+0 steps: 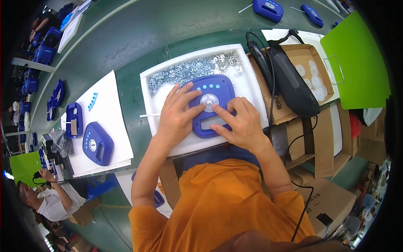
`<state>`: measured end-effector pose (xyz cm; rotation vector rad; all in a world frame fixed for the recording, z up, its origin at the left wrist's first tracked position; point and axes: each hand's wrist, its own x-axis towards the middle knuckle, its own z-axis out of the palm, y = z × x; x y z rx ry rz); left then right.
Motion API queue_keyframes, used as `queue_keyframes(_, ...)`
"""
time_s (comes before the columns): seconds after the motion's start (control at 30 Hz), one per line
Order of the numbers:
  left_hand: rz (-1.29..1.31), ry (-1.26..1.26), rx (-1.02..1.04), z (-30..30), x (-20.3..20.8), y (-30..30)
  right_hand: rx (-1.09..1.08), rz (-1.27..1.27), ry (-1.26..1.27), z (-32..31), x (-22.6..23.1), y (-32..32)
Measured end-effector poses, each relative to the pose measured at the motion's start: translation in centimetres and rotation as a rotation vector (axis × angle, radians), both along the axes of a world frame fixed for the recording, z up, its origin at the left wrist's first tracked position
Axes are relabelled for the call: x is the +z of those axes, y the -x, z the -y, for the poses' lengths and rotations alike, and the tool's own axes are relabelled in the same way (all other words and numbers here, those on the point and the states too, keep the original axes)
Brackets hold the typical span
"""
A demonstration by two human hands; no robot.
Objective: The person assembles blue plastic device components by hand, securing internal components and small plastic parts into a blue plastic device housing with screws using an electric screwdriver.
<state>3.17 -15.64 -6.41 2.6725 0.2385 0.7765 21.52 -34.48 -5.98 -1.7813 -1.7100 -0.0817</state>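
A blue plastic casing (228, 90) with rounded corners lies face up on a white foam tray (256, 80). It has a row of light-blue buttons, a grey round dial (203, 101) in the middle and a rectangular window below. A small metal piece, perhaps a nut or washer, sits at the dial's centre. My left hand (176, 115) rests open on the casing's left side, thumb by the dial. On the right side, my right hand (243, 122) touches with its index fingertip at the dial and its thumb near the window; these fingers are apart.
Many loose metal washers (184, 71) fill the tray's far part. Another blue casing (103, 145) lies on white board at left. To the right are a black mesh pouch (289, 80) with a cable and a cardboard box (308, 52) of white discs. A person (63, 199) sits at far left.
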Motion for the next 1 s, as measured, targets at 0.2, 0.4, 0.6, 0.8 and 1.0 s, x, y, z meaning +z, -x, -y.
queue_keyframes(0.2,-0.013,-0.015,-0.025,-0.5,0.3,-0.7,0.003,-0.045,0.014,-0.1,0.5,-0.4)
queue_keyframes(0.4,0.008,-0.009,-0.030,-0.7,0.7,-0.6,-0.099,-0.240,-0.084,-1.1,2.4,-5.4)
queue_keyframes(0.6,0.055,0.009,-0.030,-0.4,-0.8,-0.6,-0.500,0.176,0.060,-3.5,0.4,-14.1)
queue_keyframes(0.8,0.095,-0.021,-0.028,-0.3,-1.3,-0.4,-0.587,0.318,0.403,-5.3,-0.8,-15.8)
queue_keyframes(1.0,0.104,-0.022,-0.035,-0.6,-1.6,-0.5,-0.686,0.025,0.127,-4.5,1.2,-16.3)
